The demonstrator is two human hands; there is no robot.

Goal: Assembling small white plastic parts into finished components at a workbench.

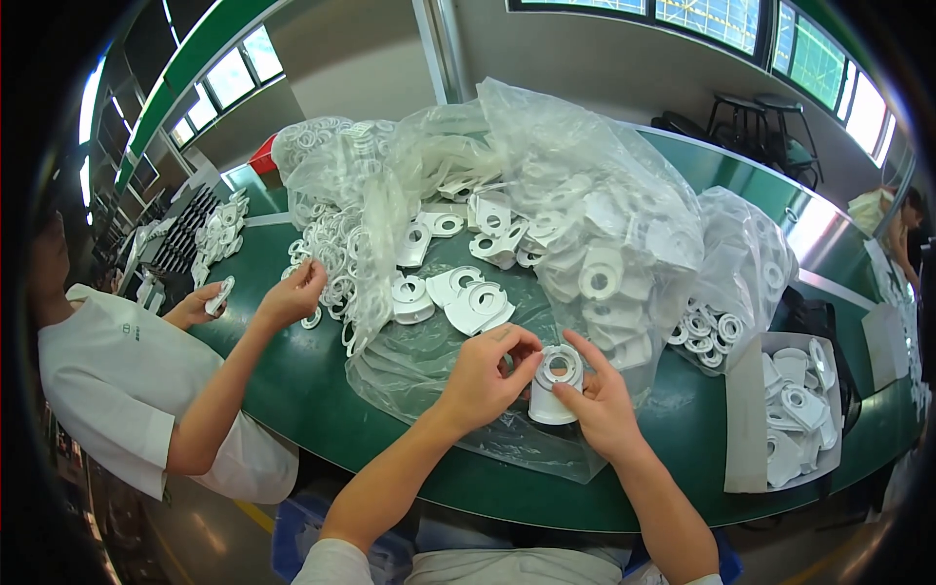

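While the left hand and right hand are pinching one part, seemingly unfinished, many loose parts are apparently waiting beyond.

Part white; tabletop dark green; bag milky; bin blue; box red; floor line yellow.

The person wears whitish sleeves and a matching shirt front, with forearms and fingers bare.
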